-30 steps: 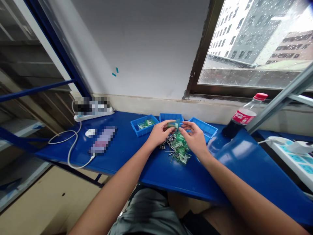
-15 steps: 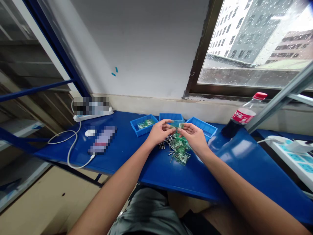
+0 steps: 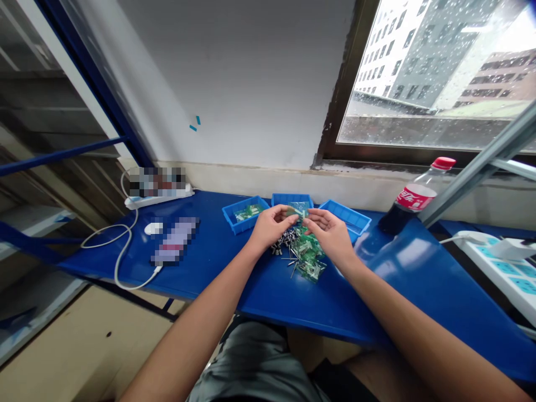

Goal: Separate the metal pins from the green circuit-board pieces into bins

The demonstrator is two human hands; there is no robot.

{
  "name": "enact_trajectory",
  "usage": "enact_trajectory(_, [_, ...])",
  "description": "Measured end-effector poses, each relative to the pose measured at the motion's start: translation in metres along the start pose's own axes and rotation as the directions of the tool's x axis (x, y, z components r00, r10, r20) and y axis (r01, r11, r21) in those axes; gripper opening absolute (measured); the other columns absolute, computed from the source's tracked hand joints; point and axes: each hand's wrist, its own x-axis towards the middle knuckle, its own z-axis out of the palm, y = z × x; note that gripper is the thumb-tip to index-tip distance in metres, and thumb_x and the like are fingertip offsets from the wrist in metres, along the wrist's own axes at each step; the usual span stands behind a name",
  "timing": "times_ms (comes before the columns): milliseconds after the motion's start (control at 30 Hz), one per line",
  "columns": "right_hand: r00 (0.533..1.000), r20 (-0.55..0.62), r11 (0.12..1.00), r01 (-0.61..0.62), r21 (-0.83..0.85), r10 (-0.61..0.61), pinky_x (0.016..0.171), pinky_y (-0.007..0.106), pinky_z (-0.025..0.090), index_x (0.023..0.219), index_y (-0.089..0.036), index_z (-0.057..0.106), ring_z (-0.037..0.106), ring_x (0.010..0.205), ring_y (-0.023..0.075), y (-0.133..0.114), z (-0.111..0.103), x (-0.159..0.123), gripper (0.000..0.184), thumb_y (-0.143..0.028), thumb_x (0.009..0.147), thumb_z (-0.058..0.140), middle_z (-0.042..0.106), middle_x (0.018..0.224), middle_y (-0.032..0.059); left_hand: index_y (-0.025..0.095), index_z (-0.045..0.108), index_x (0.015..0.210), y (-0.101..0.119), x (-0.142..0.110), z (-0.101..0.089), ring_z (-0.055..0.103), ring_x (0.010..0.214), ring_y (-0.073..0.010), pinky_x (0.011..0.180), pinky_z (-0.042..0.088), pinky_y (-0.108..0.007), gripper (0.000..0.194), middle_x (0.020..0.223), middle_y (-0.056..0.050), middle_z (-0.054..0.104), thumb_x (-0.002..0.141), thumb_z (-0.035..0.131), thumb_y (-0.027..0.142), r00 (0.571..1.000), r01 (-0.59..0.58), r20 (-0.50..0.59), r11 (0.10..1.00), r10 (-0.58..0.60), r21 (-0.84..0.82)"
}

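Between my hands is a small clear plastic bag with a pale piece showing in it. My left hand pinches its left side with thumb and fingers. Curled at the bag's right edge, my right hand has its thumb and fingertips against it; the exact contact is too small to make out. Just below lies a heap of green-tinted small bags holding metal pieces. Loose dark-headed metal pins, like rivets, are spread beside that heap, partly covered by my left hand.
Three blue trays stand behind my hands: a left tray with small bags, a middle tray and a right tray. A cola bottle stands right. A phone with a white cable lies left on the blue table.
The small bag has shifted slightly left and now stands more upright between my hands. My right fingers have opened a little and drawn back towards the bag's edge.
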Motion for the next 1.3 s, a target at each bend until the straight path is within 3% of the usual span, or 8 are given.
enact_trajectory(167, [0.982, 0.086, 0.938, 0.188, -0.291, -0.171, 0.079, 0.040, 0.063, 0.122, -0.020, 0.070, 0.074, 0.098, 0.0261, -0.001, 0.000, -0.007, 0.037, -0.046, 0.096, 0.071, 0.077, 0.106, 0.0104, 0.020, 0.078, 0.119, 0.013, -0.002, -0.020, 0.066, 0.083, -0.0193, 0.081, 0.056, -0.034, 0.026, 0.094, -0.006, 0.074, 0.097, 0.063, 0.026, 0.945, -0.153, -0.171, 0.837, 0.280, 0.526])
enact_trajectory(333, [0.961, 0.144, 0.889, 0.272, -0.369, -0.234, 0.078, 0.038, 0.061, 0.123, -0.021, 0.069, 0.073, 0.087, 0.0225, -0.004, 0.002, -0.012, 0.031, -0.040, 0.099, 0.066, 0.077, 0.104, 0.0078, 0.019, 0.078, 0.124, 0.017, -0.003, -0.049, 0.067, 0.106, -0.0226, 0.098, 0.055, -0.036, 0.034, 0.113, -0.009, 0.069, 0.100, 0.055, 0.019, 0.863, -0.137, -0.251, 0.682, 0.438, 0.718])
enact_trajectory(567, [0.962, 0.172, 0.882, 0.264, -0.391, -0.212, 0.072, 0.035, 0.060, 0.122, -0.021, 0.070, 0.072, 0.080, 0.0204, -0.007, 0.002, -0.013, 0.030, -0.039, 0.099, 0.064, 0.077, 0.102, 0.0073, 0.021, 0.076, 0.132, 0.012, -0.017, -0.084, 0.064, 0.110, -0.0273, 0.100, 0.053, -0.040, 0.039, 0.114, -0.011, 0.067, 0.101, 0.053, 0.023, 0.872, 0.076, -0.305, 0.511, 0.383, 0.856])
enact_trajectory(800, [0.947, 0.196, 0.815, 0.319, -0.483, -0.255, 0.075, 0.038, 0.058, 0.116, -0.021, 0.072, 0.069, 0.079, 0.0209, -0.006, 0.001, -0.012, 0.023, -0.035, 0.100, 0.064, 0.077, 0.101, 0.0068, 0.024, 0.084, 0.115, 0.009, -0.021, -0.079, 0.060, 0.110, -0.0337, 0.094, 0.050, -0.049, 0.038, 0.123, -0.014, 0.064, 0.096, 0.051, 0.021, 0.908, 0.322, -0.381, 0.293, 0.172, 0.900])
enact_trajectory(900, [0.892, 0.319, 0.726, 0.448, -0.521, -0.321, 0.084, 0.043, 0.057, 0.112, -0.022, 0.074, 0.069, 0.094, 0.0263, -0.006, 0.000, -0.013, 0.018, -0.034, 0.101, 0.063, 0.077, 0.100, 0.0081, 0.021, 0.086, 0.096, 0.005, -0.020, -0.076, 0.057, 0.112, -0.0370, 0.097, 0.049, -0.055, 0.035, 0.123, -0.016, 0.065, 0.096, 0.052, 0.031, 0.904, 0.365, -0.411, 0.288, 0.116, 0.885])
enact_trajectory(1067, [0.749, 0.594, 0.595, 0.630, -0.500, -0.293, 0.095, 0.052, 0.056, 0.113, -0.025, 0.077, 0.066, 0.109, 0.0317, -0.002, 0.002, -0.014, 0.017, -0.033, 0.100, 0.069, 0.078, 0.106, 0.0096, 0.018, 0.081, 0.075, -0.007, -0.020, -0.074, 0.055, 0.113, -0.0418, 0.101, 0.044, -0.066, 0.043, 0.122, -0.020, 0.067, 0.098, 0.053, 0.041, 0.884, 0.300, -0.413, 0.412, 0.219, 0.860])
enact_trajectory(1167, [0.717, 0.644, 0.553, 0.662, -0.506, -0.269, 0.096, 0.054, 0.054, 0.111, -0.027, 0.079, 0.067, 0.107, 0.0312, 0.002, 0.003, -0.014, 0.015, -0.029, 0.100, 0.070, 0.079, 0.108, 0.0091, 0.019, 0.082, 0.085, -0.006, -0.021, -0.072, 0.053, 0.118, -0.0442, 0.102, 0.043, -0.069, 0.039, 0.128, -0.020, 0.065, 0.099, 0.055, 0.043, 0.852, 0.233, -0.398, 0.434, 0.341, 0.870])
enact_trajectory(1300, [0.740, 0.623, 0.553, 0.638, -0.535, -0.252, 0.093, 0.049, 0.054, 0.107, -0.026, 0.080, 0.068, 0.102, 0.0284, 0.005, 0.005, -0.014, 0.018, -0.021, 0.102, 0.064, 0.080, 0.102, 0.0076, 0.022, 0.079, 0.112, 0.006, -0.020, -0.058, 0.050, 0.127, -0.0420, 0.104, 0.045, -0.062, 0.027, 0.141, -0.017, 0.060, 0.100, 0.059, 0.036, 0.837, 0.081, -0.302, 0.443, 0.456, 0.893])
